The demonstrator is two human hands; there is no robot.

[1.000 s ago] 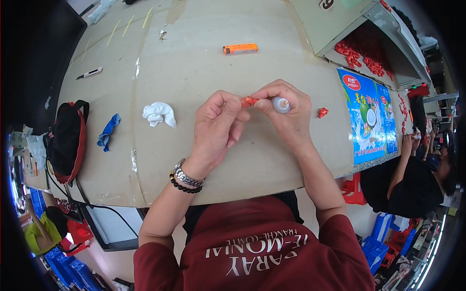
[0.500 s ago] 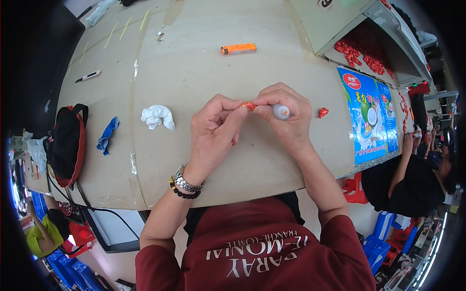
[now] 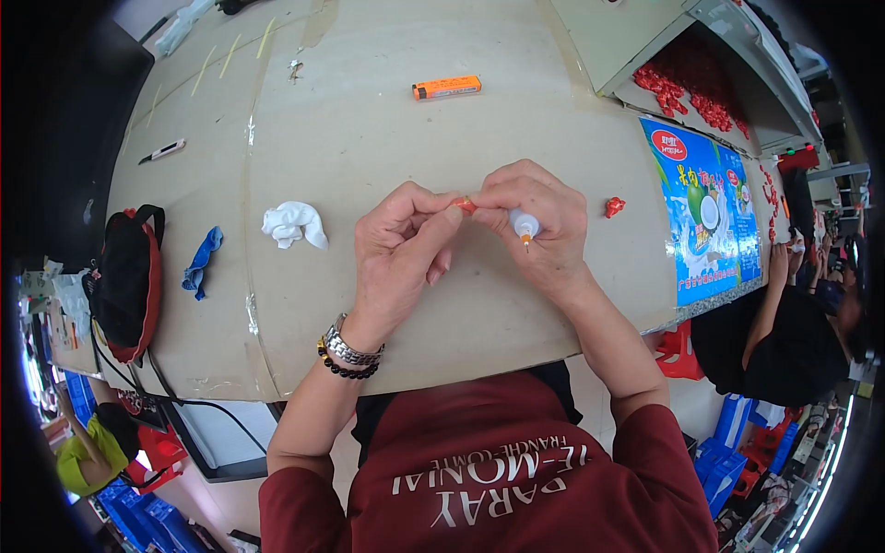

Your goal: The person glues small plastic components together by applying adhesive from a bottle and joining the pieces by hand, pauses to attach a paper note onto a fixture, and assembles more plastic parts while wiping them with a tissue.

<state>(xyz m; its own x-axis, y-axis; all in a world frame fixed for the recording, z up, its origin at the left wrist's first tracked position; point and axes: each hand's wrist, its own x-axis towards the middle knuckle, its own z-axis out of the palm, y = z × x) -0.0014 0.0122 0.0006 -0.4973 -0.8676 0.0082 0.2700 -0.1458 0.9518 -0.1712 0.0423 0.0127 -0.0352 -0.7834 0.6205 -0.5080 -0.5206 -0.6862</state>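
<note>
Between the fingertips of both hands is a small red piece [image 3: 464, 204]. My left hand [image 3: 396, 249] pinches its left side, and a metal watch and beaded bracelet circle that wrist. My right hand [image 3: 544, 226] pinches the other side and also holds a small white bottle [image 3: 524, 224] in its palm, its thin tip pointing down toward me. Another red piece [image 3: 615, 206] lies on the table to the right of my right hand. A crumpled white cloth [image 3: 295, 224] rests to the left of my left hand.
On the table [image 3: 369, 138] are an orange box [image 3: 447, 88], a cutter knife [image 3: 162, 151], a blue cloth [image 3: 202, 263] and a black-red bag [image 3: 129, 286]. Red pieces [image 3: 705, 97] fill an open shelf beside a blue poster [image 3: 705, 212]. Other people sit at both sides.
The bottle in my right hand has tilted, its tip now pointing more downward. Both hands have shifted slightly, still pinching the red piece. The view has moved a little.
</note>
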